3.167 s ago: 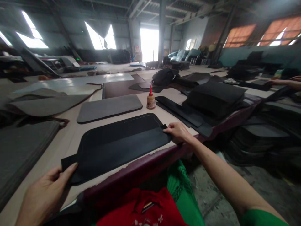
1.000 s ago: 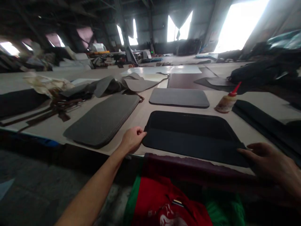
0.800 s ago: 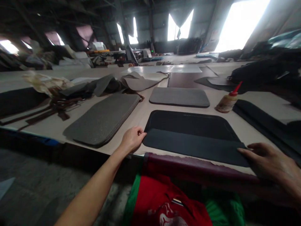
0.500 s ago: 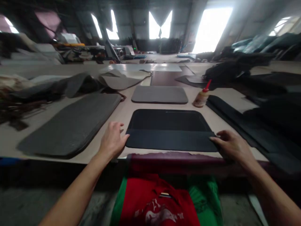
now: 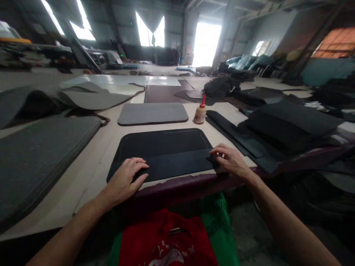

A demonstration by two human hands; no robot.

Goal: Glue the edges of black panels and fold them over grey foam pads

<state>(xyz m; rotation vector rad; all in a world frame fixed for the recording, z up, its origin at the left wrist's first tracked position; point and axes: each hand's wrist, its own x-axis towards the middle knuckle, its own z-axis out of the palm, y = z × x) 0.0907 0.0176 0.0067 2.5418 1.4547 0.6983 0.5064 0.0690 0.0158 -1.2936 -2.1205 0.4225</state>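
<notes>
A black panel [image 5: 163,142] with rounded far corners lies near the front edge of the table. Across its near half runs a smooth black strip [image 5: 177,164]. My left hand [image 5: 129,175] rests on the near left part of the strip, thumb and fingers apart. At the strip's right end, my right hand [image 5: 229,159] has its fingers curled in a pinch on the corner, which looks slightly raised. Just beyond the panel is a grey rounded pad [image 5: 152,112]. A glue bottle [image 5: 200,113] with a red nozzle stands right of that pad.
Thick grey sheets [image 5: 52,147] are stacked at left. Black pieces [image 5: 288,125] lie piled at right, with flat black strips [image 5: 235,136] beside them. Curled grey material [image 5: 94,96] and a brown sheet [image 5: 163,94] lie farther back. Maroon material [image 5: 177,186] covers the table's front edge.
The view has turned to the right. My left hand has shifted from the panel's left edge onto the strip. My right hand stays at the strip's right end, its fingers now curled over the corner.
</notes>
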